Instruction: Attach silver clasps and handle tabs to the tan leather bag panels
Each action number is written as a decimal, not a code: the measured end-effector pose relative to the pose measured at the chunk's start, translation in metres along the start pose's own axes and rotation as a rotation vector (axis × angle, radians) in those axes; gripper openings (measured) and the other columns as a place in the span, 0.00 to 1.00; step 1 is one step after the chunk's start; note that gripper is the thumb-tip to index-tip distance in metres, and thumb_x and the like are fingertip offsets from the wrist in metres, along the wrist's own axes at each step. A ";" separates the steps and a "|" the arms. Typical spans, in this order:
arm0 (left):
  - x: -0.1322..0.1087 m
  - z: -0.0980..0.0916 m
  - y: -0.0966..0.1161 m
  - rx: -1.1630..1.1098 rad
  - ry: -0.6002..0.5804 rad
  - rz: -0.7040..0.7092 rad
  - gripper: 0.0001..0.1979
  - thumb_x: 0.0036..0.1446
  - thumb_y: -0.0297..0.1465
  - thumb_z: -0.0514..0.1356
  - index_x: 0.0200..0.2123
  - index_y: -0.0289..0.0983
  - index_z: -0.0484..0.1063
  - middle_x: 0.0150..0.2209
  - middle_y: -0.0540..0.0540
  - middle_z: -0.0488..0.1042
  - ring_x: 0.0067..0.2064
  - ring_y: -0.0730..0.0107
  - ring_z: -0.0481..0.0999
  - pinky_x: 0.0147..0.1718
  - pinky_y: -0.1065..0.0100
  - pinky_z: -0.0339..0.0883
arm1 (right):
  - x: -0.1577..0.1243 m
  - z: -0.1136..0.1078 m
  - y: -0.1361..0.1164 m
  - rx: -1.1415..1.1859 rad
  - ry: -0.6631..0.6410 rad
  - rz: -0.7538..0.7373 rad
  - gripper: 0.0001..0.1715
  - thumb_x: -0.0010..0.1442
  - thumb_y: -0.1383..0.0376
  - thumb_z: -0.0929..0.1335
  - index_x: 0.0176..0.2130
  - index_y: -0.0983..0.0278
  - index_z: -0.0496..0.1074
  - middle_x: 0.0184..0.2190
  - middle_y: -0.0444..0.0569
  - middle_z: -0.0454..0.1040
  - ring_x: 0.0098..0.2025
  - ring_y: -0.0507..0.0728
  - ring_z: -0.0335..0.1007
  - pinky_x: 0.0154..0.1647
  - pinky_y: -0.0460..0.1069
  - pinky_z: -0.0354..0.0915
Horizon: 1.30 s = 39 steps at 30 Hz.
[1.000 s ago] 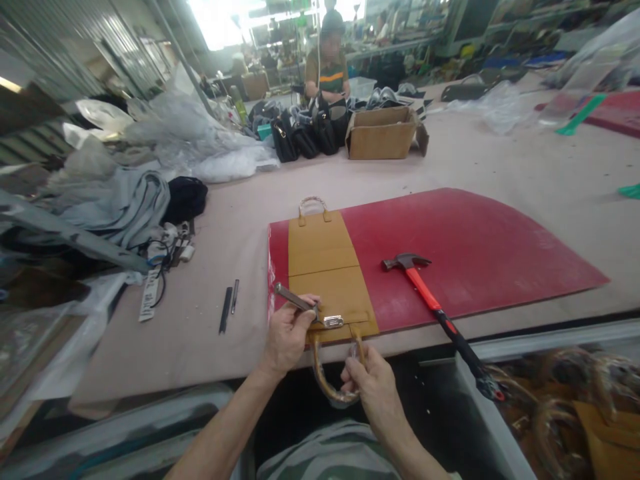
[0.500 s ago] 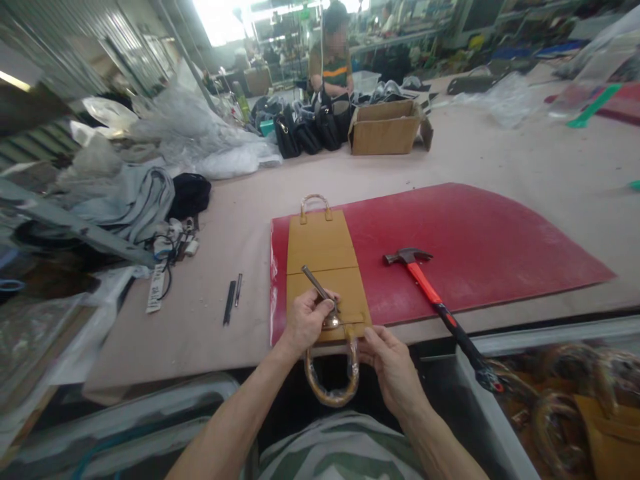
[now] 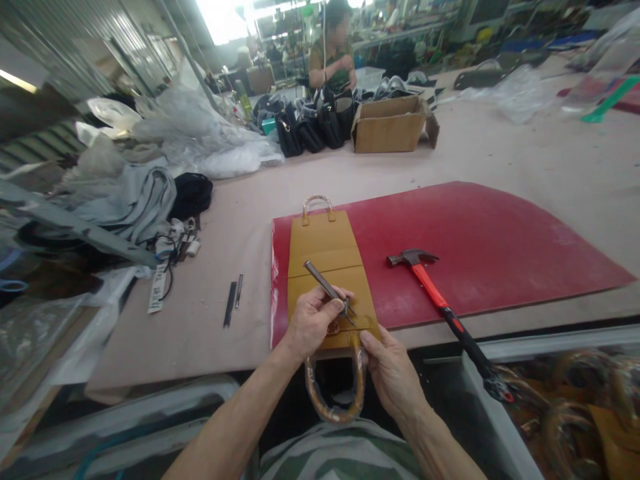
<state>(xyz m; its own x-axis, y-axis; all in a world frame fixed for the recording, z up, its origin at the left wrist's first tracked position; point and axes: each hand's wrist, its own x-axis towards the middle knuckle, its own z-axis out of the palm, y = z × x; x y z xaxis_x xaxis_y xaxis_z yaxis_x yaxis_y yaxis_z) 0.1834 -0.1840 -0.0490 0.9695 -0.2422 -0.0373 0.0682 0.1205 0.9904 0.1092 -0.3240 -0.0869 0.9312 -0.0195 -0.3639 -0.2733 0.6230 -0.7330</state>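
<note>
Lower centre of frame: left hand (image 3: pixel 313 321) clenched around a thin metal tool (image 3: pixel 324 285). The shaft slants up and to the left, the tip pointing down at the near edge of the tan bag (image 3: pixel 320 257). Tip looks to meet a small fitting there, but fingers cover the contact, so cannot tell.

Right hand (image 3: pixel 393 370) just beside it, thumb and fingers pinching the bag's near right corner at the base of the handle (image 3: pixel 333 400). That handle, wrapped in clear film, hangs over the desk (image 3: pixel 500 153) edge toward the bottom of the frame.

Bag lies flat on the left end of a red mat (image 3: pixel 480 233). Hammer (image 3: pixel 443 303) with an orange-and-black grip lies on the mat right of the bag, untouched. Two thin dark tools (image 3: pixel 233 301) lie left of the mat.

Top centre: cardboard box (image 3: pixel 393 125), black bags (image 3: pixel 310 132), a person (image 3: pixel 333 57) behind them.
</note>
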 end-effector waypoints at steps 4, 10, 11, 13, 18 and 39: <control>0.000 -0.001 -0.004 -0.009 -0.010 0.060 0.13 0.58 0.38 0.68 0.38 0.34 0.76 0.43 0.40 0.81 0.45 0.64 0.79 0.46 0.67 0.72 | 0.001 -0.003 0.008 0.026 0.003 0.016 0.20 0.48 0.54 0.80 0.34 0.64 0.77 0.22 0.41 0.68 0.24 0.48 0.59 0.26 0.43 0.59; 0.000 -0.012 -0.019 -0.087 -0.035 0.050 0.13 0.61 0.39 0.66 0.40 0.35 0.76 0.45 0.41 0.81 0.47 0.63 0.79 0.51 0.63 0.72 | 0.003 -0.002 0.015 0.085 -0.017 0.038 0.20 0.47 0.56 0.80 0.38 0.61 0.79 0.25 0.42 0.70 0.25 0.49 0.58 0.28 0.45 0.60; 0.000 -0.013 -0.020 -0.102 -0.039 0.055 0.13 0.61 0.40 0.67 0.40 0.35 0.76 0.46 0.41 0.81 0.47 0.63 0.80 0.51 0.63 0.72 | 0.004 -0.002 0.015 0.093 -0.022 0.038 0.20 0.47 0.57 0.80 0.39 0.61 0.79 0.26 0.42 0.70 0.26 0.50 0.59 0.29 0.45 0.60; -0.001 -0.014 -0.021 -0.116 -0.045 0.064 0.14 0.60 0.40 0.67 0.40 0.35 0.76 0.45 0.41 0.81 0.47 0.63 0.80 0.52 0.63 0.72 | 0.005 -0.002 0.016 0.104 -0.031 0.033 0.20 0.48 0.58 0.80 0.40 0.60 0.79 0.27 0.43 0.71 0.26 0.50 0.58 0.28 0.46 0.60; -0.005 -0.011 -0.015 -0.077 -0.054 0.069 0.14 0.59 0.40 0.68 0.40 0.35 0.77 0.45 0.41 0.82 0.44 0.64 0.81 0.48 0.64 0.74 | 0.006 -0.001 0.017 0.105 -0.033 0.018 0.18 0.49 0.59 0.79 0.40 0.60 0.80 0.27 0.42 0.71 0.26 0.49 0.56 0.28 0.46 0.59; -0.004 -0.001 -0.009 0.133 -0.012 0.091 0.09 0.60 0.35 0.64 0.40 0.36 0.76 0.43 0.41 0.82 0.42 0.63 0.81 0.42 0.65 0.76 | 0.006 -0.001 0.001 -0.127 -0.036 -0.033 0.18 0.47 0.55 0.80 0.26 0.65 0.76 0.19 0.45 0.71 0.23 0.52 0.64 0.28 0.47 0.61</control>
<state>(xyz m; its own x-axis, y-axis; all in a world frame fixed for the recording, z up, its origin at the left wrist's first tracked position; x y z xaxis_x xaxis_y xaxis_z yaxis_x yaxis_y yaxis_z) 0.1795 -0.1835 -0.0579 0.9672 -0.2480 0.0547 -0.0529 0.0139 0.9985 0.1141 -0.3244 -0.0906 0.9476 -0.0088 -0.3194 -0.2688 0.5186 -0.8117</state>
